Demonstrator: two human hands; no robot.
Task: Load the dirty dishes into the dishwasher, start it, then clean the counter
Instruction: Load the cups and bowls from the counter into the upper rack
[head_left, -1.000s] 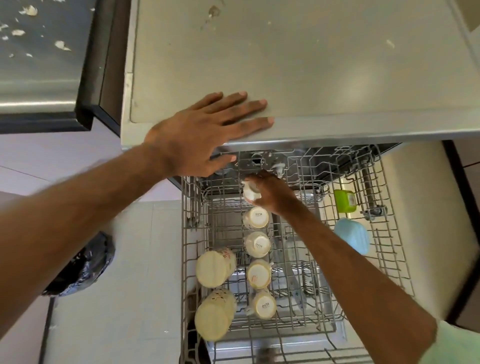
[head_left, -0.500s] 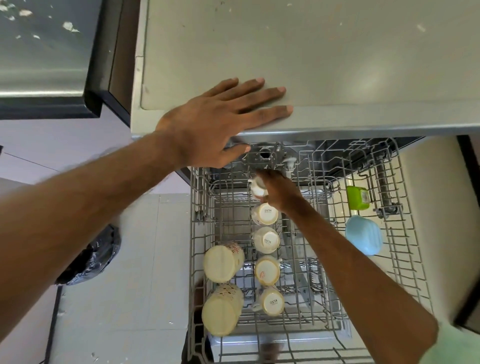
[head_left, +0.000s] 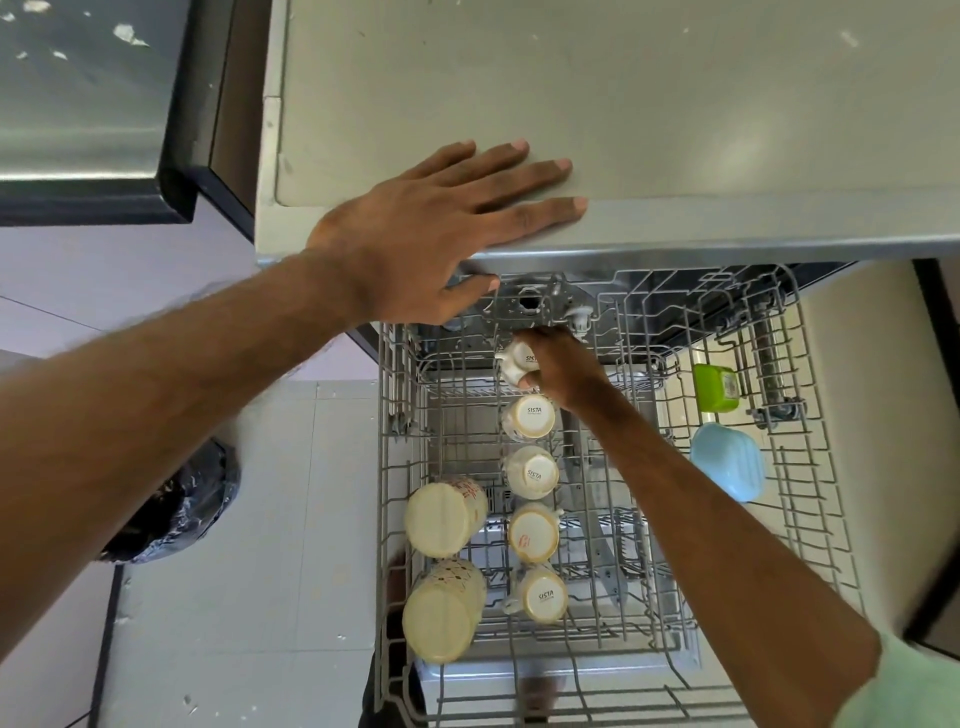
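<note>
The dishwasher's upper wire rack (head_left: 389, 467) is pulled out below the grey counter (head_left: 623, 104). My right hand (head_left: 563, 371) reaches to the rack's far end and grips a small white cup (head_left: 511, 361), tilted on its side. A row of several upturned white cups (head_left: 530, 418) runs down the rack's middle toward me. Two larger cream mugs (head_left: 444, 519) lie at the rack's left. My left hand (head_left: 441, 234) rests flat on the counter's front edge, fingers straight, thumb hanging over the lip.
A green container (head_left: 716, 387) and a light blue lid (head_left: 727, 460) sit in the rack's right side. A black bin bag (head_left: 176, 514) stands on the tiled floor at left. A dark-edged steel worktop (head_left: 78, 104) with white crumbs lies at the upper left.
My right hand has carried the small cup a little further toward the rack's far end. My left hand stays flat on the counter edge.
</note>
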